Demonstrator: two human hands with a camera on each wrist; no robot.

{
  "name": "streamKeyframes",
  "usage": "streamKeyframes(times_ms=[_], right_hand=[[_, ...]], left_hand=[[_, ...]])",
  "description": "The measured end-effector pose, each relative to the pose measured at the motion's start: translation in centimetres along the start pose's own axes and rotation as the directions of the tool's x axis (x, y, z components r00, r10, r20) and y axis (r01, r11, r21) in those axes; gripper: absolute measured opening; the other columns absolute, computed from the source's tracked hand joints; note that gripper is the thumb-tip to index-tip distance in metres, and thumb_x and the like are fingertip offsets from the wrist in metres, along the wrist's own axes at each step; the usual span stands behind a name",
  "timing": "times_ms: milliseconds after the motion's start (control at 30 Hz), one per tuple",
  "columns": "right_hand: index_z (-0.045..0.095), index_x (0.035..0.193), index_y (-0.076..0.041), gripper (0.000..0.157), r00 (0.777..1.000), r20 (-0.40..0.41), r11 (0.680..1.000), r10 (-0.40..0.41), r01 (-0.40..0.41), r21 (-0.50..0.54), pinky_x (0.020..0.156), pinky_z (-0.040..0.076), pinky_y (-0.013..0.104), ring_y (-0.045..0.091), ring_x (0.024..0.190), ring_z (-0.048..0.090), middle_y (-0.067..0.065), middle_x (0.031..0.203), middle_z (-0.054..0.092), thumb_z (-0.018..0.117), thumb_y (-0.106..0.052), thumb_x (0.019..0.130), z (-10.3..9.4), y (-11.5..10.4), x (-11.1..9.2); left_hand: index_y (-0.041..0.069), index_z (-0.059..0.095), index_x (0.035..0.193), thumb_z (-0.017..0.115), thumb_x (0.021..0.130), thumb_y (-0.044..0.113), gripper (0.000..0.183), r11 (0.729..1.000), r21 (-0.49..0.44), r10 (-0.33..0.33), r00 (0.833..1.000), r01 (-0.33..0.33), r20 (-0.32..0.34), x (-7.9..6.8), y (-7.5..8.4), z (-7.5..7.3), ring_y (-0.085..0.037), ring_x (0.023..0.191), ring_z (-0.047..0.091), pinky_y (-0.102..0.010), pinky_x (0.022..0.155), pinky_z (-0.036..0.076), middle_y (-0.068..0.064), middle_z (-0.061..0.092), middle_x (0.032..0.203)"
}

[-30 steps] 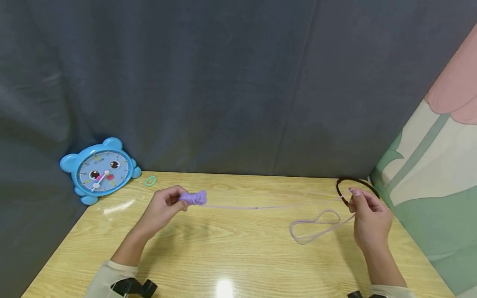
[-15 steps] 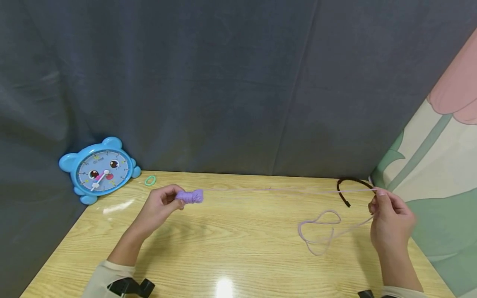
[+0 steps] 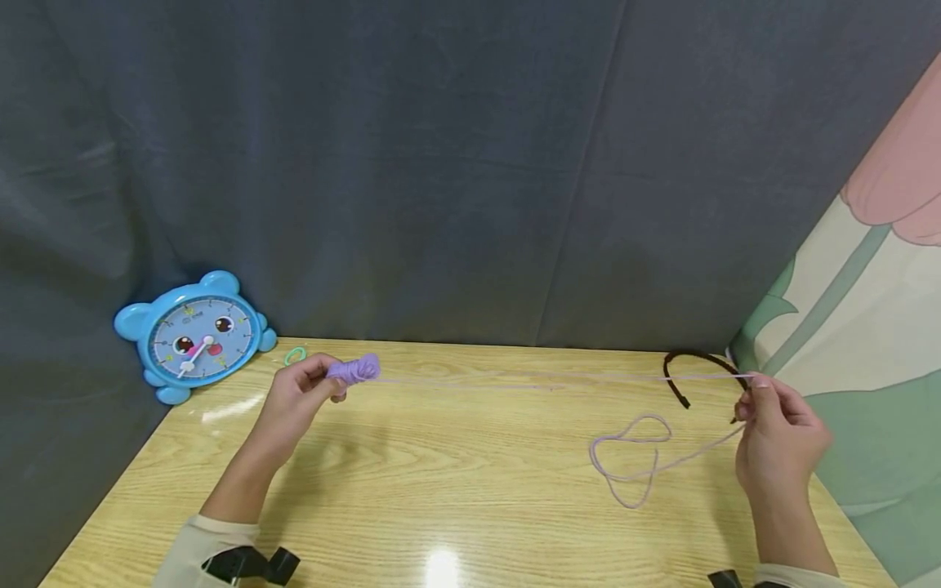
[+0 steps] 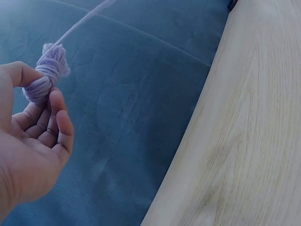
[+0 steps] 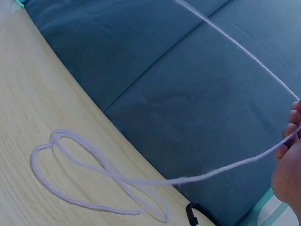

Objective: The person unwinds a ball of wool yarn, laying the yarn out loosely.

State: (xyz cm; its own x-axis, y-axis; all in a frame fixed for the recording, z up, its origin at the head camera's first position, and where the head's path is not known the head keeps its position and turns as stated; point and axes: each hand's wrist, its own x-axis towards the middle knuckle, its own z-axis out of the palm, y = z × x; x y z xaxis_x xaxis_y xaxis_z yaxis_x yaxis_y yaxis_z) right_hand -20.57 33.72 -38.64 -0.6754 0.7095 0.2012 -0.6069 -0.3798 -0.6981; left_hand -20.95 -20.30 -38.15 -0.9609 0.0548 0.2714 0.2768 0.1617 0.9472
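A small bundle of purple yarn is pinched between the thumb and fingers of my left hand, raised over the table's left half. In the left wrist view the wound yarn shows a wrapped middle and a strand leading off its top. That strand runs stretched across to my right hand, which pinches it at the far right. From the right hand the loose yarn tail drops to the table and lies there in loops. Only the edge of the right hand shows in the right wrist view.
A blue bear-shaped clock leans at the back left, with a green ring beside it. A black curved band lies at the back right of the wooden table. Dark curtain hangs behind.
My right hand has moved right, drawing the strand out longer, and the loops on the table have shifted. My left hand has moved slightly left and away with the bundle.
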Motion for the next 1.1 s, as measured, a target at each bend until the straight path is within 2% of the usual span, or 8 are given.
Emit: streamKeyframes(times_ms=[200,333,433,533,633,800,967,1100], right_hand=[[0.072,0.096,0.015,0.014,0.998,0.041,0.991,0.045,-0.039,-0.128,0.063,0.059,0.021,0.018,0.063,0.068,0.011,0.072,0.074,0.075,0.003,0.089,-0.2,0.6,-0.3],[0.074,0.108,0.008,0.019,0.994,0.065,0.948,0.084,-0.059,-0.314,0.082,0.057,0.013,0.011,0.081,0.073,0.001,0.084,0.08,0.074,-0.004,0.093,-0.1,0.9,-0.9],[0.073,0.113,0.008,0.022,0.99,0.123,0.908,0.064,-0.007,-0.419,0.086,0.054,0.009,0.007,0.088,0.073,-0.005,0.089,0.08,0.073,-0.005,0.095,0.6,1.5,-1.9],[0.07,0.113,0.013,0.023,0.973,0.228,0.89,0.03,0.078,-0.45,0.087,0.055,0.011,0.005,0.09,0.074,-0.005,0.091,0.08,0.07,-0.003,0.096,1.7,2.7,-3.5],[0.068,0.113,0.016,0.023,0.939,0.342,0.876,0.041,0.131,-0.465,0.088,0.056,0.013,0.006,0.093,0.074,-0.005,0.094,0.08,0.067,-0.002,0.098,2.8,4.0,-5.6],[0.066,0.116,0.014,0.024,0.864,0.471,0.858,0.176,0.099,-0.503,0.094,0.056,0.016,0.007,0.099,0.073,-0.006,0.101,0.079,0.064,-0.004,0.101,4.5,6.3,-9.3],[0.068,0.117,0.008,0.022,0.776,0.57,0.851,0.269,0.085,-0.518,0.096,0.056,0.019,0.008,0.1,0.072,-0.006,0.103,0.078,0.065,-0.007,0.101,6.4,8.3,-12.6],[0.069,0.116,0.006,0.021,0.697,0.64,0.866,0.325,0.054,-0.498,0.095,0.057,0.021,0.008,0.1,0.072,0.001,0.104,0.078,0.066,-0.008,0.1,8.1,9.9,-15.1]], left_hand=[[-0.012,0.062,0.101,0.057,0.096,-0.004,0.011,0.999,0.044,0.014,0.997,-0.018,0.081,0.1,-0.3,0.5,-0.006,0.077,0.061,-0.022,0.073,0.056,0.008,0.064,0.086],[-0.012,0.063,0.102,0.058,0.094,-0.006,0.011,0.998,0.057,0.021,0.994,-0.027,0.108,0.0,-0.5,1.0,-0.005,0.077,0.063,-0.022,0.072,0.057,0.009,0.065,0.086],[-0.011,0.064,0.102,0.058,0.093,-0.006,0.011,0.997,0.064,0.023,0.993,-0.031,0.116,-0.1,-0.5,1.2,-0.005,0.077,0.062,-0.023,0.073,0.057,0.009,0.065,0.087],[-0.01,0.064,0.102,0.059,0.093,-0.006,0.012,0.997,0.071,0.024,0.993,-0.033,0.118,-0.2,-0.6,1.4,-0.005,0.076,0.062,-0.024,0.072,0.057,0.009,0.065,0.086],[-0.011,0.064,0.102,0.059,0.092,-0.007,0.011,0.997,0.069,0.027,0.993,-0.035,0.118,-0.2,-0.6,1.4,-0.005,0.076,0.062,-0.022,0.072,0.057,0.008,0.065,0.086],[-0.01,0.065,0.102,0.06,0.093,-0.006,0.011,0.997,0.068,0.033,0.991,-0.043,0.132,-0.2,-0.5,1.6,-0.005,0.077,0.063,-0.023,0.072,0.057,0.007,0.065,0.087],[-0.009,0.065,0.101,0.061,0.093,-0.005,0.009,0.996,0.071,0.036,0.99,-0.046,0.137,-0.3,-0.5,1.9,-0.006,0.076,0.062,-0.024,0.072,0.057,0.005,0.064,0.087],[-0.008,0.065,0.101,0.061,0.094,-0.005,0.009,0.996,0.07,0.041,0.989,-0.052,0.145,-0.3,-0.5,2.0,-0.006,0.076,0.062,-0.023,0.072,0.057,0.004,0.064,0.087]])
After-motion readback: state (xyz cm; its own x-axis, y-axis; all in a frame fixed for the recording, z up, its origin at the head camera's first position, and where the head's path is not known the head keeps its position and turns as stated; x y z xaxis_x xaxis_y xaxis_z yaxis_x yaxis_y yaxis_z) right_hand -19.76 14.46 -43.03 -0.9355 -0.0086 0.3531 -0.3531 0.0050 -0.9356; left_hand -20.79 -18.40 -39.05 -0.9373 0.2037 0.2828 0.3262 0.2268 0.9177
